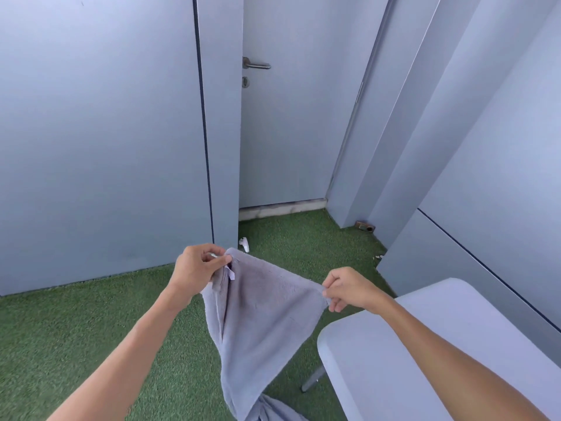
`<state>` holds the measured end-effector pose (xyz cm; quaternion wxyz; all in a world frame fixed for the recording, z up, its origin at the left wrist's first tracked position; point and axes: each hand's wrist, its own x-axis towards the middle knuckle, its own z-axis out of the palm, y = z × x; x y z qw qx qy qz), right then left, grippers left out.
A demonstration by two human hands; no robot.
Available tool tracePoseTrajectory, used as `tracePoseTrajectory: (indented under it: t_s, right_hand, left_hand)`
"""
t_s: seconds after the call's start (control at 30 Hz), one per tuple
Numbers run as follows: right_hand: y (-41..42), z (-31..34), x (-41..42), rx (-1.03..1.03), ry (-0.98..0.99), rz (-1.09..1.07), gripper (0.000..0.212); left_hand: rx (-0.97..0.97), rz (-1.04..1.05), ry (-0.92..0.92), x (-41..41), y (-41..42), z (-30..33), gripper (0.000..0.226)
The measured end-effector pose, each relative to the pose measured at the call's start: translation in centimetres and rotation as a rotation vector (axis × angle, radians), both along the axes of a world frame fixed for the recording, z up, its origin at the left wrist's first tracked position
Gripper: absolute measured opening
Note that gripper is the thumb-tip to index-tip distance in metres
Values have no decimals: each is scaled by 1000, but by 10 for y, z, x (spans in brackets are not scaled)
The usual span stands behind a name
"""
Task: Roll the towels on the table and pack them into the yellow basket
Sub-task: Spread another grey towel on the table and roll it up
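Fingers: left hand (195,267) and right hand (349,290) each pinch a top corner of the grey towel (261,314). Towel hangs lengthwise, left of table (425,344); right hand nearer table. Basket unseen.

We lose the towel's (258,314) lower end past the bottom edge; the table (425,344) is cut off at the right, with only 1 leg (312,379) showing.
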<state>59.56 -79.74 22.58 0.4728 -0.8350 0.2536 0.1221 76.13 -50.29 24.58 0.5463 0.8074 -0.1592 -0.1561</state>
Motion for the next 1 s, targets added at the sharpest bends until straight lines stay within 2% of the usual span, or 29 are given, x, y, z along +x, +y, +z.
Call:
tracePoseTrajectory:
  t_s: [0.17,0.37,0.5,0.57,0.67,0.8,1.0]
  right_hand:
    - [-57,-12,33,-142,4,-188,25]
    - [-204,-41,31,-489,26,-268,19]
    - [-313,-75,-3,-597,74,-416,25]
    - [-362,-89,-23,-657,55,-478,20]
    - [-422,-104,-57,-730,46,-559,19]
    - [-471,-131,-102,-779,93,-552,20]
    - [-484,-175,-144,-735,152,-595,17]
  left_hand:
    - [110,-70,41,-6,-68,-27,2]
    - [203,-223,79,-30,-172,-79,24]
    - [259,-265,148,-68,-236,-124,40]
    - [307,-225,171,-84,-257,-146,40]
    - [396,-182,179,-103,-270,-175,15]
    - [471,-151,141,-122,-260,-193,17]
    - [462,-91,44,-149,-241,-184,20]
